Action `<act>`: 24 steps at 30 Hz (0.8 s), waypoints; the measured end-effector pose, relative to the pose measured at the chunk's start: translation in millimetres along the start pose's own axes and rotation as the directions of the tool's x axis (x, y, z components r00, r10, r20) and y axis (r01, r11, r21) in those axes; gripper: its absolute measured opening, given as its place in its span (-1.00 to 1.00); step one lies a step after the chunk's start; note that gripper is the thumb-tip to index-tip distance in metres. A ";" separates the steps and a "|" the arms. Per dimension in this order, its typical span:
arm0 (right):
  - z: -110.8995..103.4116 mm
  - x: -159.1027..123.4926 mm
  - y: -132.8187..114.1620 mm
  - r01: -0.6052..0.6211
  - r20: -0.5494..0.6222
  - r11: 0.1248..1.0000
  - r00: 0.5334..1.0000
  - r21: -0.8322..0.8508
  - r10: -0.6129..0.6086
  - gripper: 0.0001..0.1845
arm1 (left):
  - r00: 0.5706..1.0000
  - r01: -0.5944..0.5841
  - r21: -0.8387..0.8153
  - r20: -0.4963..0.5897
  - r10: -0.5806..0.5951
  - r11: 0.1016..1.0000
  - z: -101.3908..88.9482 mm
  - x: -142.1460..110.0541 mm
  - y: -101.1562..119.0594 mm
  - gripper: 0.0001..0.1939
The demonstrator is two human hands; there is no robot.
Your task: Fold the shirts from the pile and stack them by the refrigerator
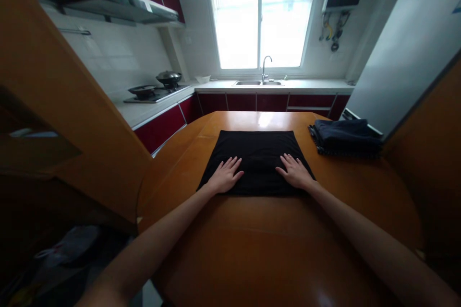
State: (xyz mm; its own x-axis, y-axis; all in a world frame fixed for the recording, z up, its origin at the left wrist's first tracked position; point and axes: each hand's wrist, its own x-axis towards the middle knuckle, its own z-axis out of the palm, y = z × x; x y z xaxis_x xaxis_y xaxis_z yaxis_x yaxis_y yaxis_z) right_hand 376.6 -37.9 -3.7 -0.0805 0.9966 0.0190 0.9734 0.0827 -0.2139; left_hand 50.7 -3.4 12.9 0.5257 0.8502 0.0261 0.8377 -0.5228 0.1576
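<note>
A black cloth (257, 151) lies spread flat in a rectangle on the middle of a wooden table (252, 240). My left hand (226, 175) rests palm down on the cloth's near left part, fingers stretched out and apart. My right hand (294, 171) lies flat on the near right part in the same way, fingers spread. Neither hand grips anything.
A stack of folded dark cloths (345, 137) sits at the table's far right, beside a grey refrigerator (406, 53). Beyond the table runs a counter with a sink and tap (264, 74) under a bright window. A stove with pans (158, 87) stands at the left.
</note>
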 end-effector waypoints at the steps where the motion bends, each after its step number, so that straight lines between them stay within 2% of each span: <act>1: -1.6 -1.4 9.4 -0.020 0.006 1.000 1.000 -0.008 0.020 -0.20 | 0.999 0.033 0.002 0.001 -0.033 0.999 -2.3 -6.2 -9.9 -0.28; 4: -1.6 -4.6 31.2 -0.071 0.018 0.997 0.997 -0.003 0.071 -0.22 | 0.991 0.132 0.009 0.006 -0.132 0.991 -7.0 -25.4 -35.0 -0.26; 7: 0.5 -7.5 45.1 -0.109 0.002 0.993 0.994 0.035 0.109 -0.23 | 0.987 0.157 -0.013 0.013 -0.157 0.987 -11.1 -45.7 -48.0 -0.28; 9: -0.4 -13.7 50.1 -0.154 -0.078 0.985 0.984 0.078 0.160 -0.25 | 0.992 0.125 -0.029 -0.009 -0.125 0.992 -14.1 -61.2 -48.9 -0.31; 11: -3.8 -27.5 50.6 -0.158 -0.223 0.981 0.958 0.111 0.179 -0.28 | 0.997 0.041 -0.036 -0.061 -0.044 0.998 -17.1 -78.3 -45.9 -0.34; 12: -6.1 -37.8 48.9 -0.122 -0.298 0.986 0.943 0.112 0.150 -0.30 | 0.996 -0.021 -0.035 -0.090 0.018 0.999 -18.5 -87.1 -43.9 -0.35; 14: -10.1 -63.3 42.1 0.039 -0.387 0.997 0.922 0.070 -0.009 -0.36 | 0.979 -0.153 -0.029 -0.141 0.147 0.988 -21.0 -103.5 -41.2 -0.37; 16: -11.5 -89.9 33.2 0.250 -0.357 0.968 0.906 0.018 -0.228 -0.40 | 0.956 -0.249 -0.022 -0.166 0.242 0.968 -23.2 -115.6 -41.3 -0.44; 18: -10.0 -109.6 26.1 0.397 -0.269 0.918 0.885 0.008 -0.380 -0.43 | 0.943 -0.291 -0.013 -0.172 0.285 0.956 -25.1 -121.3 -43.6 -0.51; 20: -7.6 -117.8 24.0 0.441 -0.212 0.897 0.879 0.018 -0.428 -0.47 | 0.942 -0.296 -0.001 -0.168 0.292 0.955 -26.7 -120.7 -45.7 -0.46; 24: -10.2 -110.1 29.9 0.409 -0.238 0.913 0.886 -0.008 -0.399 -0.46 | 0.950 -0.257 0.033 -0.177 0.259 0.966 -29.9 -111.8 -43.6 -0.39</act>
State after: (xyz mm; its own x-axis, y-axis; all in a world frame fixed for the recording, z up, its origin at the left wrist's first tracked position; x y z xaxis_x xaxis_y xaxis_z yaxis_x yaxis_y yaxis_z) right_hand 416.8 -145.1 -2.2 -0.4086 0.8493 0.3343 0.8571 0.4830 -0.1795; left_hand -49.1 -73.9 32.6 0.6900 0.6828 0.2401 0.6789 -0.7256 0.1125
